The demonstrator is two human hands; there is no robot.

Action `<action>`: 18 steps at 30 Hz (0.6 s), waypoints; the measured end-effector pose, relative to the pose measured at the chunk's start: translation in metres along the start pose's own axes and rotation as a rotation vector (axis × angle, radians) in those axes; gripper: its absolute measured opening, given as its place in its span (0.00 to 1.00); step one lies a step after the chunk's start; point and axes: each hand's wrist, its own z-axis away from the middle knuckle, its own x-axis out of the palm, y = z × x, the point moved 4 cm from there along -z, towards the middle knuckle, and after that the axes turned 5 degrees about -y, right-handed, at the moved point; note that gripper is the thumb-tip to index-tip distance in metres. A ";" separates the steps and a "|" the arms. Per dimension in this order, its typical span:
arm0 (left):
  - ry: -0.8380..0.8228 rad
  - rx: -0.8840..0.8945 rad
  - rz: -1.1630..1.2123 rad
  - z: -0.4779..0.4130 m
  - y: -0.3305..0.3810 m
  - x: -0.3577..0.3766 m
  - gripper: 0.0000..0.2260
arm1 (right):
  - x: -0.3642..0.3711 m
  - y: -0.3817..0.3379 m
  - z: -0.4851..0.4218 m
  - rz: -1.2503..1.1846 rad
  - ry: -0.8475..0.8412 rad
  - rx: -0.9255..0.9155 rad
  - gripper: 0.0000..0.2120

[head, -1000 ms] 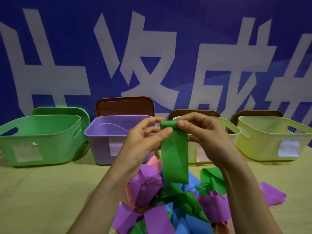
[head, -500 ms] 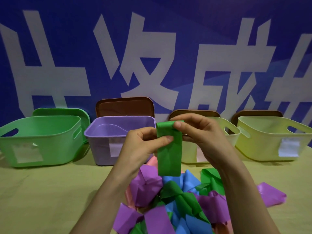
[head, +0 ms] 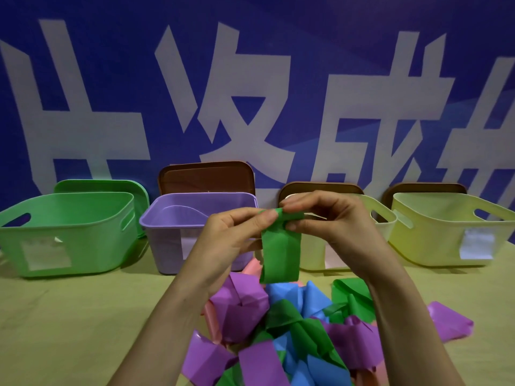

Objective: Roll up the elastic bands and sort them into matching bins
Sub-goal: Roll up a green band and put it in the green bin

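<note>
Head view: both hands hold a green band point(head: 280, 254) in the air above the band pile point(head: 278, 330). The left hand point(head: 231, 240) and right hand point(head: 328, 218) pinch its rolled top edge, which lies sideways; its long axis hangs straight down, before the purple bin point(head: 172, 238).

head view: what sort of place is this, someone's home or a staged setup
Likely a staged sorting station, not a home: a blue banner with huge white characters covers the back wall, labelled bins stand in a row, and loose coloured bands are heaped on the table.
</note>
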 end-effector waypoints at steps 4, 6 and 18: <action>-0.021 0.022 0.017 0.001 0.001 0.000 0.10 | -0.001 0.001 0.002 -0.009 -0.056 0.069 0.18; -0.028 0.062 0.010 0.001 0.002 0.001 0.10 | 0.000 0.003 0.003 -0.004 -0.054 0.121 0.17; 0.006 0.126 -0.091 -0.002 -0.004 -0.001 0.17 | 0.001 0.006 0.000 -0.016 0.031 0.110 0.11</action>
